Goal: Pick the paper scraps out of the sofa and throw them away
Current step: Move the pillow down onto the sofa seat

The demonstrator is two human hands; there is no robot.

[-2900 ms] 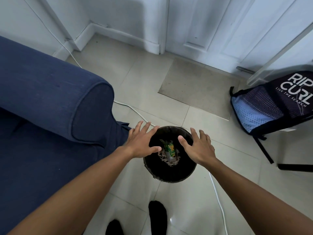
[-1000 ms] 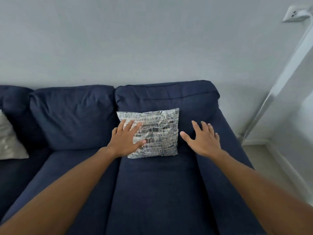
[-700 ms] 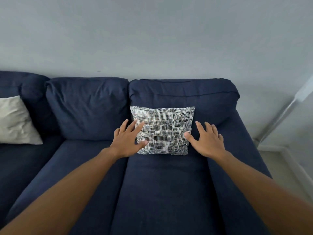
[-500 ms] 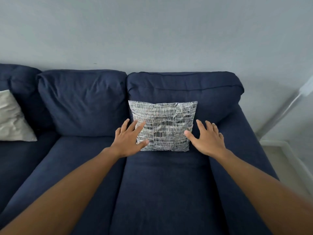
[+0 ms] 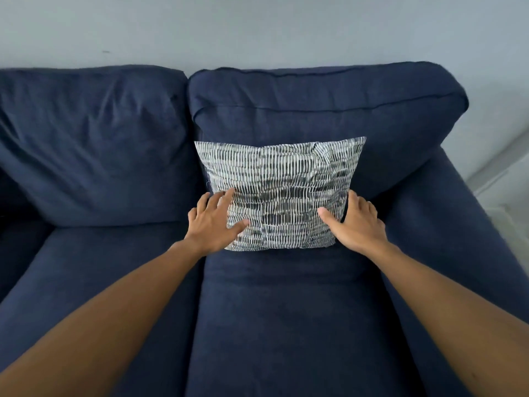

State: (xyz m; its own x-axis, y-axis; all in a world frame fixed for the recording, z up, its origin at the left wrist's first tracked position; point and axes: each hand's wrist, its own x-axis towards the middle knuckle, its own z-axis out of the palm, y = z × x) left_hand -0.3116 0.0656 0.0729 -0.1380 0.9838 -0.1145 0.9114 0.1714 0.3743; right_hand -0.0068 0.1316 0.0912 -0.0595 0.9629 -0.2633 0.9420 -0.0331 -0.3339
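Observation:
A dark blue sofa [image 5: 280, 325] fills the view. A black-and-white patterned cushion [image 5: 282, 184] leans upright against the right back cushion. My left hand [image 5: 213, 224] lies with spread fingers on the cushion's lower left edge, thumb on its front. My right hand [image 5: 353, 224] is at the lower right edge, thumb on the front and fingers reaching round the side. Neither hand has closed on it. No paper scraps are visible anywhere on the sofa.
The sofa's right armrest [image 5: 446, 224] runs along the right. Beyond it a strip of pale floor and white baseboard [image 5: 498, 181] shows. A grey wall [image 5: 257, 30] rises behind the sofa. The left back cushion [image 5: 91, 144] is creased.
Earlier both hands hovered over a black bin by the sofa arm. Since then the view turned to the sofa, and both hands moved forward onto the patterned cushion's lower corners.

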